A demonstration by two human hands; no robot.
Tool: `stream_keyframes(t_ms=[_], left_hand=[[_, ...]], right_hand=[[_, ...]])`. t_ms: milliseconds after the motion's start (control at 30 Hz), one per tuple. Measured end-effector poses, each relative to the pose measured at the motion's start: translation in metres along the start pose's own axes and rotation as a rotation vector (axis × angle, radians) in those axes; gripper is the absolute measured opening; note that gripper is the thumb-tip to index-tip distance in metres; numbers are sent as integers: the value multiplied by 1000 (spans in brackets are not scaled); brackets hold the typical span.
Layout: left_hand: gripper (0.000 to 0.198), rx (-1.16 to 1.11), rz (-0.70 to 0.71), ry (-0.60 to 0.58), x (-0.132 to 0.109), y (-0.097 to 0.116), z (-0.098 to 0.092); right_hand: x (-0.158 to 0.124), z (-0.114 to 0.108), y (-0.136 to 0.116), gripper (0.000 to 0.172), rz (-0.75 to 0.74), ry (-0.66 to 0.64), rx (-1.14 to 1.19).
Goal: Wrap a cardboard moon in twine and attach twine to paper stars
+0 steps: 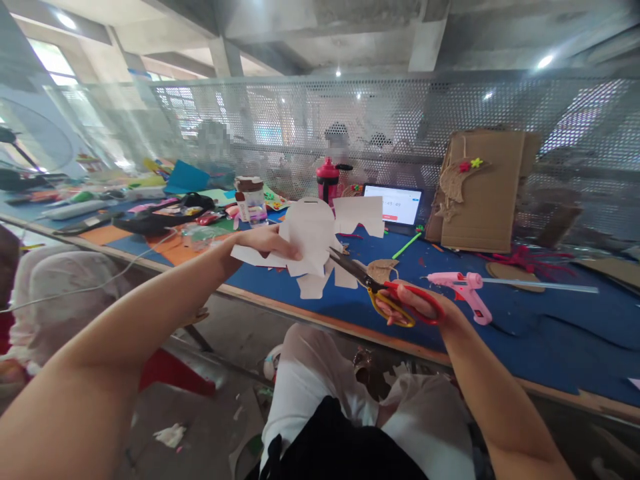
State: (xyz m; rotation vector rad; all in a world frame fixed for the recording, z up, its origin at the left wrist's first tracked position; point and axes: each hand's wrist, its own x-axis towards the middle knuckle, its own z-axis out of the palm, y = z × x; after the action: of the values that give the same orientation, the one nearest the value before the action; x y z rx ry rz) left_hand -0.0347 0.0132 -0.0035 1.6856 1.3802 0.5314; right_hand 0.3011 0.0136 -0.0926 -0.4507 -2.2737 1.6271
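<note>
My left hand point(275, 243) pinches a sheet of white paper point(311, 230), partly cut to a rounded outline, and holds it above the table's front edge. Scissors point(356, 268) with red and yellow handles are in my right hand point(407, 303), fingers through the loops. Their blades point left, with the tips at the paper's right edge; whether they touch it I cannot tell. Other white cut pieces point(313, 287) show below and to the right of the sheet. A small tan burlap piece point(383, 269) lies behind the scissors.
On the blue table point(540, 347) a pink glue gun point(465, 290) lies right of my right hand. Behind stand a tablet point(400, 205), a red bottle point(327, 180), a jar point(251, 200) and a cardboard panel point(480, 190). Craft scraps and a black bag point(150, 220) spread leftward.
</note>
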Motion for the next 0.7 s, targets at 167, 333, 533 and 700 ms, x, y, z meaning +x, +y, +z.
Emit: stream_keyframes(t_ms=[167, 333, 533, 700], left_hand=[[28, -18, 58, -102, 2, -3, 5], [30, -29, 45, -109, 3, -5, 5], [32, 6, 31, -77, 1, -7, 3], [35, -17, 67, -90, 0, -8, 3]], right_hand=[[4, -1, 6, 51, -23, 15, -48], [2, -1, 5, 54, 0, -15, -37], [3, 2, 9, 60, 25, -14, -46], [3, 4, 6, 62, 14, 13, -44]])
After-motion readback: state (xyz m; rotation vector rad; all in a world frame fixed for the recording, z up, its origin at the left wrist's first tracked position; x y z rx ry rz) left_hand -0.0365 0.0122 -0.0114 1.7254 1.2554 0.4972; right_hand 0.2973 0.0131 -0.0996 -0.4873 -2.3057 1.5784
